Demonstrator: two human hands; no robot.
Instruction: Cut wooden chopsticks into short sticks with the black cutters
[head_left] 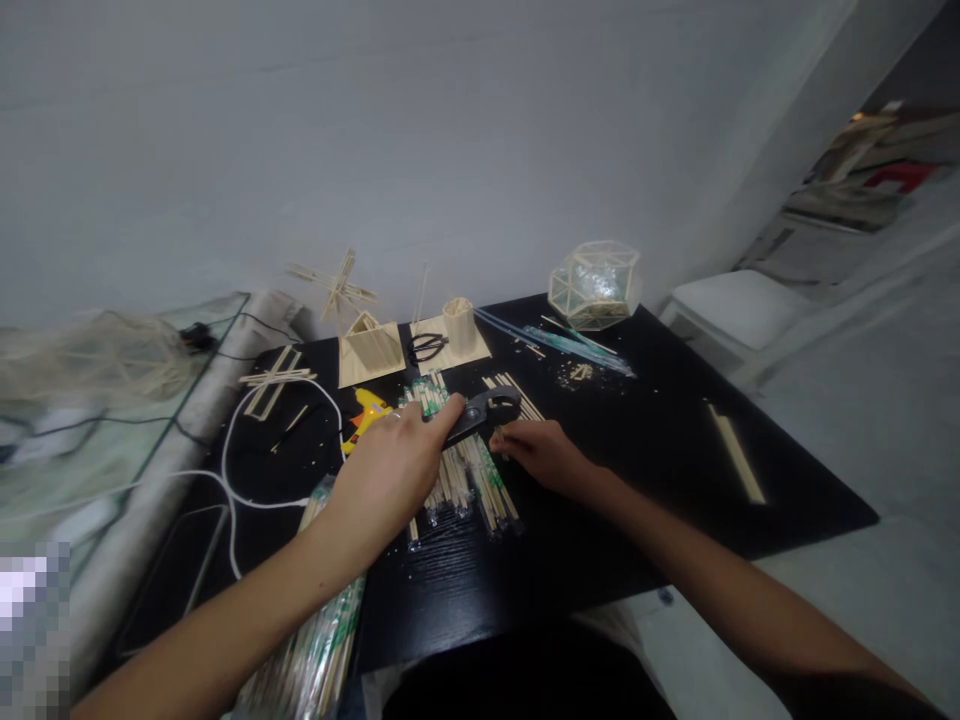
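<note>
Closest to me, a clear bag (330, 640) of long sticks with green printing lies along the near left part of the black table (600, 550). Beyond it, my left hand (397, 450) is closed around the handles of a dark cutter (469, 418), its curved head pointing to the right. Just beside that head, my right hand (544, 455) is narrowed to a pinch on a thin stick (501, 440), mostly hidden by my fingers. Wrapped stick bundles (454, 485) lie beneath and between my hands, and loose sticks (529, 402) lie just past my right fingers. A pale flat strip (736, 455) lies well apart on the right.

To the left of the bundles I see a yellow glue gun (367, 412), with a white cable (227, 465) looping beside it. Farther back, a triangular stick holder (375, 345) and a round stick cup (459, 322) stand on thin boards, black-handled scissors (427, 347) between them. A faceted frame (592, 285) sits at the far right corner, before the grey wall (480, 150).
</note>
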